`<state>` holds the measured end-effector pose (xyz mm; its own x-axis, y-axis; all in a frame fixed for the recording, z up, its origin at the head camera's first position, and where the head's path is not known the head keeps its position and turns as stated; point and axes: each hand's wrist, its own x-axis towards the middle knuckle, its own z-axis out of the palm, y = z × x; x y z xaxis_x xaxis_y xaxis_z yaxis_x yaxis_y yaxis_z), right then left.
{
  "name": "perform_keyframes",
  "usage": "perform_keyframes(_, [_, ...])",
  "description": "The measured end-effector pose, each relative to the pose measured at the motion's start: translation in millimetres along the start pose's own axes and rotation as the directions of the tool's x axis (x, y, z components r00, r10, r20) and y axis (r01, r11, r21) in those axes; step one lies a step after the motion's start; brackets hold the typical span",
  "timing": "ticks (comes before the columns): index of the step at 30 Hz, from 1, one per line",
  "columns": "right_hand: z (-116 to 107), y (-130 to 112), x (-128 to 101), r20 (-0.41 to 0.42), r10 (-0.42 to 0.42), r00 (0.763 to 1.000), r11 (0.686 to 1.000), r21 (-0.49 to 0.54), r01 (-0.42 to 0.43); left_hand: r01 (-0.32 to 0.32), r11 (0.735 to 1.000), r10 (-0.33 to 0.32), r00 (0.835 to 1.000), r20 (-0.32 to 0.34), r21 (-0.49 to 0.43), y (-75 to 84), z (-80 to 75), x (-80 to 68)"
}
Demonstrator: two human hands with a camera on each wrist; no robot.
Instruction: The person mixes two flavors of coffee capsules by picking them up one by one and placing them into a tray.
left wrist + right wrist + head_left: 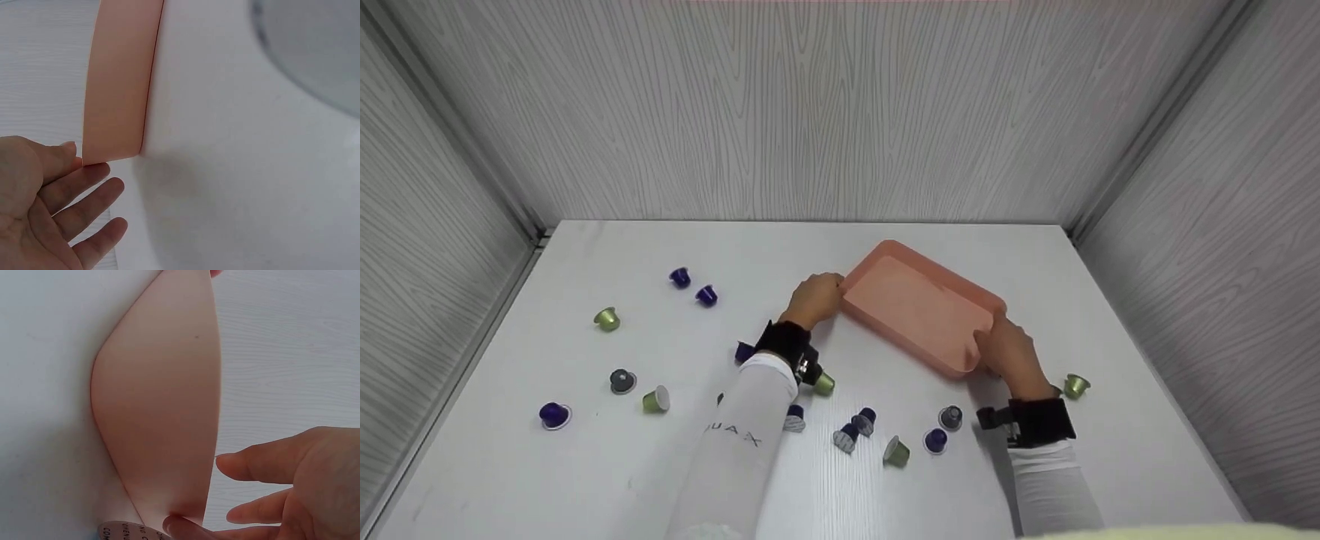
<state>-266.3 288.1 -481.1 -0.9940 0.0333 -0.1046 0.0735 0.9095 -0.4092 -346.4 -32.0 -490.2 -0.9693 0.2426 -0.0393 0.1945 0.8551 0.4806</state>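
On the table (1117, 450), around the tray (922, 315): pods (896, 452) in front, others to its left (more off its near right corner), wall (825, 112) behind it.

There is one tray (915, 311); one left hand (814, 298), one right hand (1011, 352); two wristbands (1041, 422); eight purple-blue capsules (680, 278), five green capsules (607, 319), two grey capsules (622, 381), plus at least two others mostly hidden.

Pink tray (919, 307), wood-grained wall (840, 112) (light grey)
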Motion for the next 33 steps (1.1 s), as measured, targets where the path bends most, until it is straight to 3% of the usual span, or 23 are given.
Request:
perform_keyframes(6, [8, -4, 1, -0.037, -0.135, 0.99, 0.991, 0.013, 0.135, 0.076, 0.997, -0.076, 0.997, 0.013, 0.014, -3.4, -11.8, -7.2])
perform_keyframes(10, [9, -5, 1, -0.048, -0.161, 0.986, 0.986, 0.023, 0.163, 0.1, 0.995, -0.099, 0.993, 0.06, -0.013, -7.8, -19.3, -16.3])
perform_keyframes(23, [8, -10, 5, 0.093, -0.05, 0.994, 0.995, 0.087, 0.042, 0.046, 0.999, -0.044, 0.996, 0.074, -0.023, -28.2, -25.4, -35.3])
perform_keyframes(33, [19, -12, 11, 0.113, -0.087, 0.99, 0.991, 0.108, 0.074, -0.042, 0.989, 0.05, 0.997, 0.056, -0.139, -54.2, -21.2, -31.9])
